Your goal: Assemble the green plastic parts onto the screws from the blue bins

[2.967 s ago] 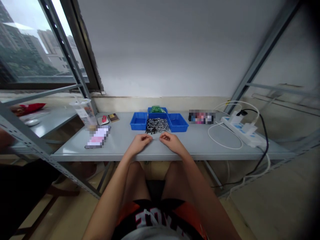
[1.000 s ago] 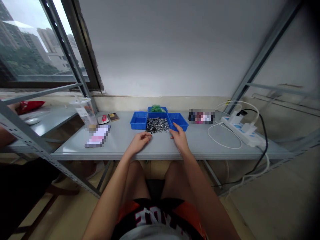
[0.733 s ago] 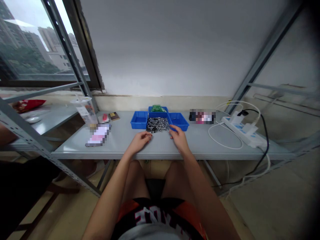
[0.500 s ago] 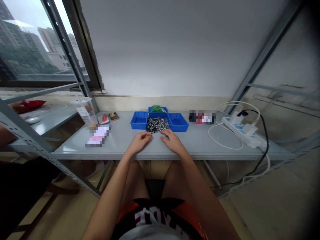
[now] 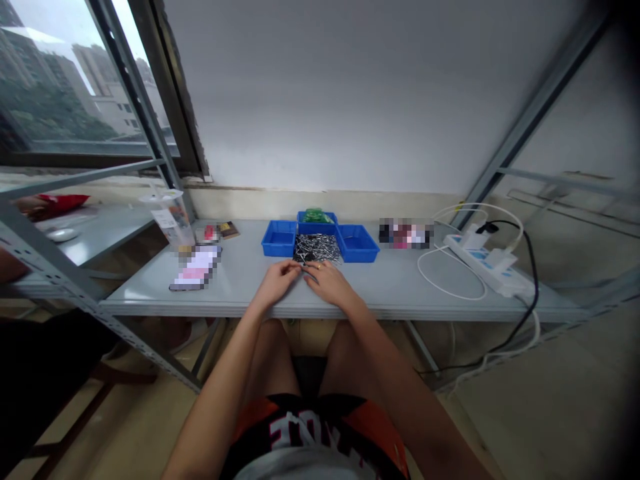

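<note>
A pile of loose, thin metal pieces (image 5: 318,247), silver and dark, probably screws, lies between the blue trays. At its near edge my left hand (image 5: 278,281) is closed, thumb and fingers pinched together. My right hand (image 5: 330,281) has come up against it, its curled fingertips meeting those of the left. Something small and thin seems to be at the fingertips, too small to name. A left blue tray (image 5: 279,253) and a right blue tray (image 5: 360,256) flank the pile. Behind it stands a third blue tray (image 5: 317,227) holding green packets (image 5: 318,215).
On the left are a phone (image 5: 197,267), a plastic cup (image 5: 173,220) and a small brown packet (image 5: 229,230). To the right, a white power strip (image 5: 493,267) with plugs and looping cables lies near a blurred-out item (image 5: 405,235). Metal posts frame the table.
My right hand has moved left until its fingertips meet my left hand's. My left hand has barely shifted. The trays and pile look the same.
</note>
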The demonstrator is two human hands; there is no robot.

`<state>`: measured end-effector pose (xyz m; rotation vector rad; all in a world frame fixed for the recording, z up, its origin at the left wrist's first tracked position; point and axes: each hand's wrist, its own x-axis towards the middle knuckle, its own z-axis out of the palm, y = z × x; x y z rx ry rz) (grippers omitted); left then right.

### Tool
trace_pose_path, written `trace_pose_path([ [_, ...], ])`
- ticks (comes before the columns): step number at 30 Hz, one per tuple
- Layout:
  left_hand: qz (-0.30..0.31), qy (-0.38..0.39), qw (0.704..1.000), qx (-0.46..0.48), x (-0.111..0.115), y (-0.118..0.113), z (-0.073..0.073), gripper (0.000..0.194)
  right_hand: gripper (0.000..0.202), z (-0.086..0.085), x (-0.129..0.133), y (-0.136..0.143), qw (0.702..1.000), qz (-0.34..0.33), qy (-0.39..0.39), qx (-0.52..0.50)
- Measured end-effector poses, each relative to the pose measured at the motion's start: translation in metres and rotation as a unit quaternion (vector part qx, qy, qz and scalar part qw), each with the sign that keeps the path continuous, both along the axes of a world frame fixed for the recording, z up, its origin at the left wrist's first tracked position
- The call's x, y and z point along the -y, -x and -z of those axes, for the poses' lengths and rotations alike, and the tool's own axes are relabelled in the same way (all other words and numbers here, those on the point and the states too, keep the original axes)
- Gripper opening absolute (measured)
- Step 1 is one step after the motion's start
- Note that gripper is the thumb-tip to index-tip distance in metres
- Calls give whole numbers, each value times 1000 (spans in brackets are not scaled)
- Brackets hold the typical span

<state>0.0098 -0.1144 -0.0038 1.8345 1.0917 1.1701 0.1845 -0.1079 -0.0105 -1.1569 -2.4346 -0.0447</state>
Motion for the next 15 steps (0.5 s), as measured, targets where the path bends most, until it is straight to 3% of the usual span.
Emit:
trace_pose_path([
  [6, 2, -2, 1000, -2, -2, 1, 2, 27, 31, 3, 2, -4, 998, 50, -4, -27],
  [15, 10, -3, 1000, 7, -4, 1, 5, 26, 32, 1, 3, -4, 999, 50, -11, 8],
])
